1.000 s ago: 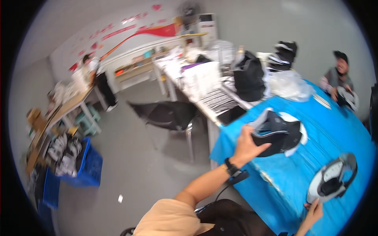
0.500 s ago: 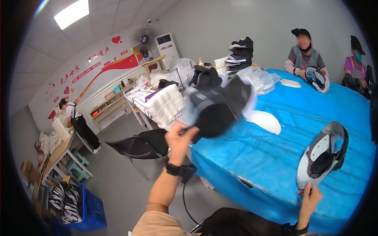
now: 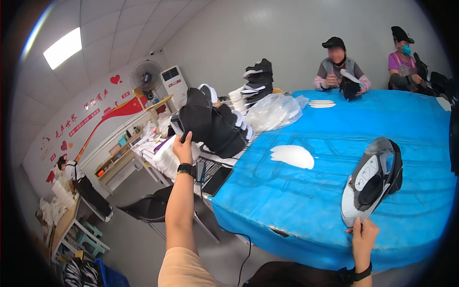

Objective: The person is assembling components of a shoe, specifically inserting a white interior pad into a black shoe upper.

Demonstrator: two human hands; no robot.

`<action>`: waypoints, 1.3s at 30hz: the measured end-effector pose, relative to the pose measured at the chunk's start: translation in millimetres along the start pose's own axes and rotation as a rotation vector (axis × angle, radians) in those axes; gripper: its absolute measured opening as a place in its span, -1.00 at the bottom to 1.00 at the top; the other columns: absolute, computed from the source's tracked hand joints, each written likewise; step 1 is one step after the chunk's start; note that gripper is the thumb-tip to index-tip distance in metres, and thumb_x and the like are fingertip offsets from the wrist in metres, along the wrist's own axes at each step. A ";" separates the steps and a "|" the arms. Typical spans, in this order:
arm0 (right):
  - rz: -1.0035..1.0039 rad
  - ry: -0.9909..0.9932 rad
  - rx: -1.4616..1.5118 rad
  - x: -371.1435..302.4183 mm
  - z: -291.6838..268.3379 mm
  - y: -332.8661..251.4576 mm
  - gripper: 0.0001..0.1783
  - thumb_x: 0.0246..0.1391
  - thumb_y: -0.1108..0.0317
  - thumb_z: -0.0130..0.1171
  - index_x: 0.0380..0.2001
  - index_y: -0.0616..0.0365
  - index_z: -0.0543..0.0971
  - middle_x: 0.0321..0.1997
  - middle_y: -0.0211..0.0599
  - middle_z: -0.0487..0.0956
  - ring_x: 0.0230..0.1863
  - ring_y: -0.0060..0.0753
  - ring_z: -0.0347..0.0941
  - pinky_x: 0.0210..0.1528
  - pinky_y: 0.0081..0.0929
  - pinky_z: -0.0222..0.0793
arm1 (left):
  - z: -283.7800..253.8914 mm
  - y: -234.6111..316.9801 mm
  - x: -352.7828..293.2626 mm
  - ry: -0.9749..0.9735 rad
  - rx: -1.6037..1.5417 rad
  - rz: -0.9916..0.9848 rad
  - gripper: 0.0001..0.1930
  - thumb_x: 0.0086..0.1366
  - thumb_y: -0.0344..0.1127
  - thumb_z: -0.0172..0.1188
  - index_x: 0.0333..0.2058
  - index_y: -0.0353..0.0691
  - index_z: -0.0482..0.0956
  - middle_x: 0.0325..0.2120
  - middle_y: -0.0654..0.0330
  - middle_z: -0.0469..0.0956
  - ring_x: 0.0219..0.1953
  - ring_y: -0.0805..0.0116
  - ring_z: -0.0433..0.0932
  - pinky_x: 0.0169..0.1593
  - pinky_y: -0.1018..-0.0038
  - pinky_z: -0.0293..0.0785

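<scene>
My left hand [image 3: 182, 149] reaches out to the far left, its fingers closed on the edge of a black shoe upper [image 3: 195, 117]. That upper is raised at a pile of black-and-white shoe uppers [image 3: 228, 136] beside the blue-covered table. Low on the right, my right hand [image 3: 364, 235] pinches the pale toe end of a grey, white and black shoe upper [image 3: 351, 203], which rests on the blue cover [image 3: 306, 201]. White insole-shaped pieces [image 3: 292, 157] lie together on the cover between my hands.
A clear plastic bag [image 3: 273, 114] and a tall stack of uppers [image 3: 258, 83] stand at the far edge. Two people [image 3: 334, 71] sit across the table. A black chair [image 3: 148, 206] is at the left, and a cable [image 3: 246, 258] hangs by the table's near corner.
My left hand has carried the black upper away from the blue table, over to the pile at the left. My right hand still holds the grey upper. The view has shifted right.
</scene>
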State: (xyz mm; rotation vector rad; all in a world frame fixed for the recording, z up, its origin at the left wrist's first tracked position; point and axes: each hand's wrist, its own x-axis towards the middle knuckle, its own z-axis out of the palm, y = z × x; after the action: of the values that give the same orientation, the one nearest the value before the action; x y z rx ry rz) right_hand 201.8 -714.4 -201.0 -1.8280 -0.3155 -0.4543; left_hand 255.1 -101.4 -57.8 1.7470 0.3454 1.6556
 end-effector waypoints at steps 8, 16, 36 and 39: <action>0.025 0.010 0.027 2.5 1.4 -7.1 -0.67 0.24 0.32 -0.04 -0.42 0.44 0.51 -0.55 -0.06 0.50 -0.64 -0.30 0.52 -0.58 -0.44 0.32 | 22.6 17.8 36.5 -0.075 0.373 0.299 -0.57 0.11 -0.05 0.33 -0.52 -0.34 0.43 -0.65 0.10 0.45 -0.56 0.35 0.40 -0.40 0.37 0.33; 0.004 0.003 -0.035 3.9 2.8 -4.1 -0.65 0.25 0.31 -0.04 -0.45 0.44 0.50 -0.56 -0.07 0.50 -0.64 -0.29 0.52 -0.59 -0.44 0.32 | 32.8 26.9 91.2 -0.261 0.448 -0.022 -0.34 -0.04 0.21 0.32 -0.30 -0.40 0.56 -0.36 -0.12 0.61 -0.28 -0.01 0.60 -0.16 0.25 0.46; -0.027 0.050 -0.340 -4.1 13.1 -6.2 -0.63 0.23 0.32 -0.07 -0.63 0.28 0.41 -0.73 -0.22 0.44 -0.69 -0.24 0.36 -0.55 -0.32 0.15 | 53.5 3.6 53.3 -0.308 0.532 0.112 -0.10 -0.14 0.12 0.42 0.12 -0.20 0.25 -0.14 -0.21 0.52 -0.09 -0.07 0.54 0.00 0.27 0.43; -0.024 0.051 -0.362 -4.2 13.8 -6.9 -0.65 0.22 0.33 -0.07 -0.63 0.25 0.42 -0.72 -0.23 0.45 -0.67 -0.19 0.37 -0.54 -0.32 0.16 | 54.5 3.8 40.5 -0.288 0.526 0.137 -0.12 -0.13 0.14 0.41 0.12 -0.12 0.24 -0.17 -0.21 0.54 -0.10 -0.10 0.54 0.02 0.26 0.41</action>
State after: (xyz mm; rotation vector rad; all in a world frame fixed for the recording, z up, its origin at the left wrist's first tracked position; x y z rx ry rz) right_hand 197.1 -699.2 -200.5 -2.1610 -0.2309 -0.6035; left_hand 312.1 -95.2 -21.2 2.4119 0.5724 1.4570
